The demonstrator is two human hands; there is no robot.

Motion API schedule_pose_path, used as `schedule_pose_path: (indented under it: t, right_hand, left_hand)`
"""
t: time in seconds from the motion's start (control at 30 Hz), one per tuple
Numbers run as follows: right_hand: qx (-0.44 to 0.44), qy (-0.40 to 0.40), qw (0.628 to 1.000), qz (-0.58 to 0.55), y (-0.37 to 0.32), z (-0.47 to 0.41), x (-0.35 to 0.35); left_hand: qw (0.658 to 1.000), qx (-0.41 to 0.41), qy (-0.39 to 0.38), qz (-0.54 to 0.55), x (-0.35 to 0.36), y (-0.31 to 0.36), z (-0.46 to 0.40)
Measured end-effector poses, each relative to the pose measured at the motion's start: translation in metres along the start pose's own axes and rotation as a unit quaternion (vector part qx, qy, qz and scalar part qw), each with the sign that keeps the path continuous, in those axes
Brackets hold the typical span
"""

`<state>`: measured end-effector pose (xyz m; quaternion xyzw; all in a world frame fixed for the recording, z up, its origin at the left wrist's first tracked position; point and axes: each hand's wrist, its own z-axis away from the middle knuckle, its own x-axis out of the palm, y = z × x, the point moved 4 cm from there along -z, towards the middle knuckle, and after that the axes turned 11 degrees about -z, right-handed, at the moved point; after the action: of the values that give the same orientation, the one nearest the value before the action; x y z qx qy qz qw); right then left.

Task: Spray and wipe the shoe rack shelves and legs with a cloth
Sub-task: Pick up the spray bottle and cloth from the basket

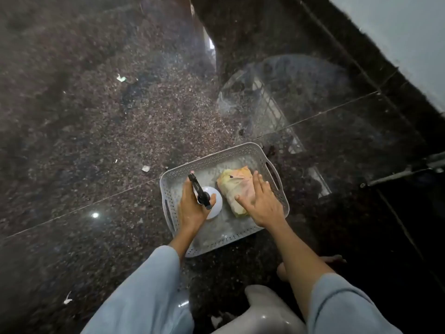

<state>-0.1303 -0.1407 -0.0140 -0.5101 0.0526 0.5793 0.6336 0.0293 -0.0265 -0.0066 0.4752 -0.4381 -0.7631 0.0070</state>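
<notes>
Head view looks down on a dark speckled stone floor (96, 131), with pale paper scraps (145, 168) toward nine o'clock; a grey perforated basket (218, 154) sits at centre, slightly toward six o'clock; the shoe rack itself cannot be made out with certainty. Inside the basket, at three o'clock, lies the folded yellowish cloth (234, 183); at nine o'clock stands the white spray bottle (214, 201) with its black trigger head. Left hand (192, 206) curls its grip round the bottle's neck; right hand (261, 201) rests flat on the cloth, fingers straight, holding nothing. Likely the cloth is soft, light and limp, best pinched at a folded edge; the bottle looks rigid, smooth plastic, possibly slippery, safest held at the neck under the trigger. No brand or writing is legible.
</notes>
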Motion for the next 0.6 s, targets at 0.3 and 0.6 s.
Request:
schedule_pose_path:
  t: [0.3,0.6]
  right_hand:
    - [0.164,-0.015,0.978,-0.131,0.021,-0.045,0.033]
    - [0.24,0.0,0.953,-0.187,0.034,-0.064,0.046]
  left_hand:
    - [0.998,-0.02,0.017,-0.059,0.004,-0.005,-0.005]
    - [0.997,-0.032,0.018,-0.072,0.007,-0.011,-0.004]
